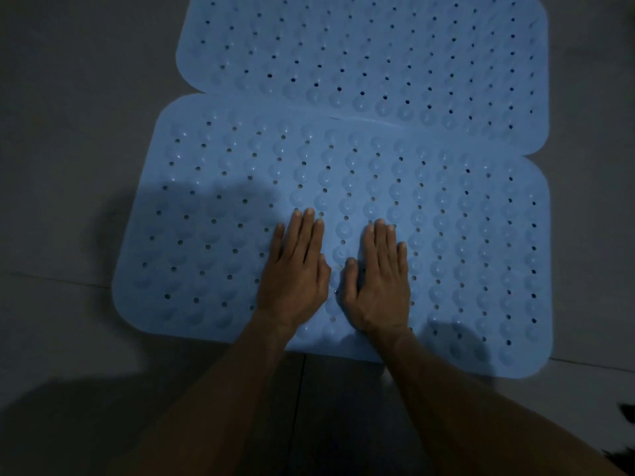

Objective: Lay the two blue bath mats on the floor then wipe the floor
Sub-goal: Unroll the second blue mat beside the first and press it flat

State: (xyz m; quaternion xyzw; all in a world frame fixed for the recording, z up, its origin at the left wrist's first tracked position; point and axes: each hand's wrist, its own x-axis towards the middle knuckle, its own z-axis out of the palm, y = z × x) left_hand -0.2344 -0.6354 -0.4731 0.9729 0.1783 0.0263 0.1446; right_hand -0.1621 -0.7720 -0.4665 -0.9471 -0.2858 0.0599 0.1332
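From my remote station I read the floor [62,139] as the largest element; it is grey, tiled, dimly lit, with a grout line running toward the bottom edge between the two forearms. The far bath mat [371,53] lies flat on it at the top of the view, blue, perforated, studded with round suction cups; its upper end is cut off by the frame. The near bath mat [464,235] lies flat just below it, of the same pattern; the near mat's upper edge overlaps the far mat's lower edge along the middle and right of the seam, and I cannot tell whether the two touch at the left. Shadows fall across the near mat's left portion and lower right corner. The left hand [295,276] rests palm down on the near mat, slightly left of its centre; fingers straight and together, gripping nothing. The right hand [378,286] rests palm down just beside it, apart from it by a narrow strip of mat; fingers extended, thumb splayed inward, gripping nothing.
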